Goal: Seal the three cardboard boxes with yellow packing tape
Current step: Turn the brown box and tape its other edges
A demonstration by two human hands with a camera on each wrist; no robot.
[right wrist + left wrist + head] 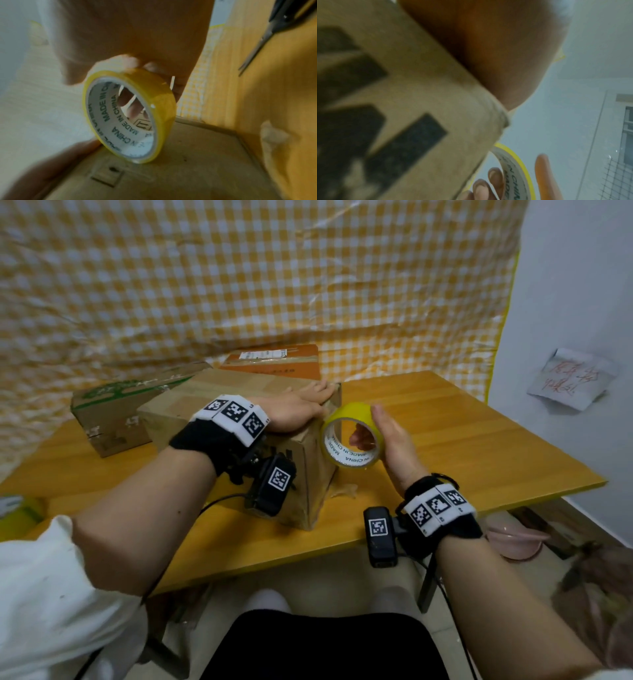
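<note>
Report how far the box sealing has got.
Done: nothing I can confirm; no yellow strip shows clearly on any box. In hand: the left hand presses flat on the nearest box, while the right hand grips the yellow tape roll at that box's right edge. Left: the green-printed box and the orange box behind, both untouched. Scissors lie on the table.

A glossy yellow tape roll (351, 435) is showing a white inner core printed with dark lettering. The nearest cardboard box (239, 419) is looking plain brown with black printed marks; a second box (113, 412) is carrying green print, and a third (274, 361) is showing orange. The surface (462, 440) is glowing honey-yellow wood grain. A yellow-and-white checked sheet (239, 268) is hanging behind. Black wristbands (442, 518) are bearing black-and-white square markers.
</note>
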